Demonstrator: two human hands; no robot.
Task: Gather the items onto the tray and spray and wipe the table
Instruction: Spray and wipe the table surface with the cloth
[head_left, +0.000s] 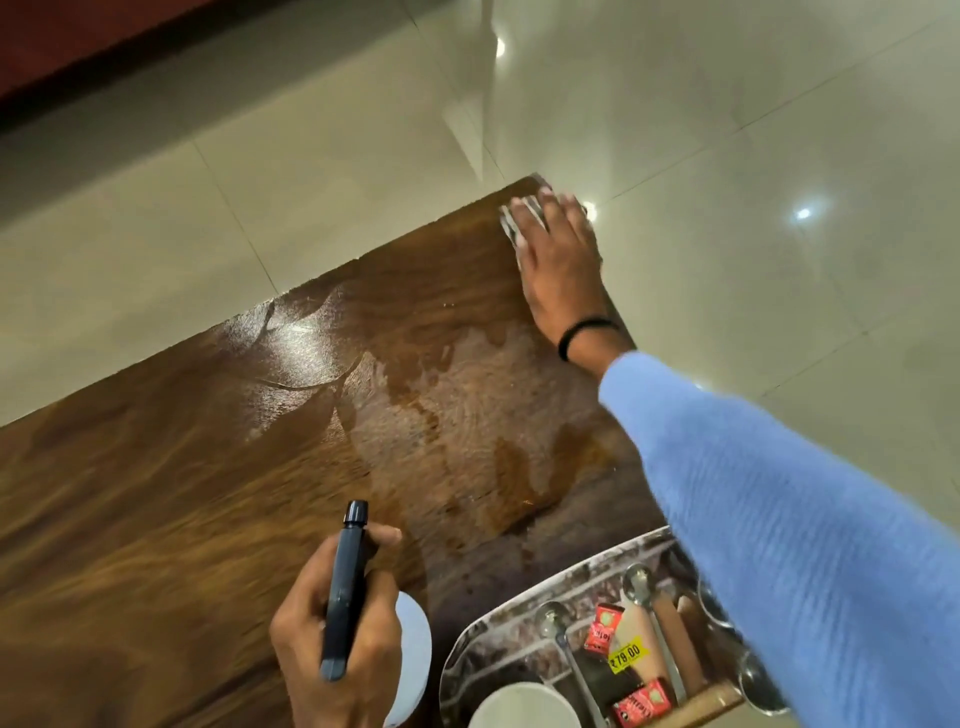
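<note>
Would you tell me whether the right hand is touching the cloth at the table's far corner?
Touching: the head view shows the right hand pressed flat on the cloth, fingers overlapping it.

A table (182, 493) fills the view, with floor (727, 104) beyond its far edge. At the far right corner, the right hand (558, 260) rests on a cloth (511, 221). Near the front, the left hand (337, 639) holds a spray bottle (345, 587). To its right sits a tray (498, 623) with spoons (641, 587), packets (605, 626) and a cup (524, 709).

Premises appear to be a café or hotel dining area — polished wooden table (208, 467), glossy tiled floor (727, 130), a tray (519, 618) holding spoons (641, 582) and sachets (602, 629).
</note>
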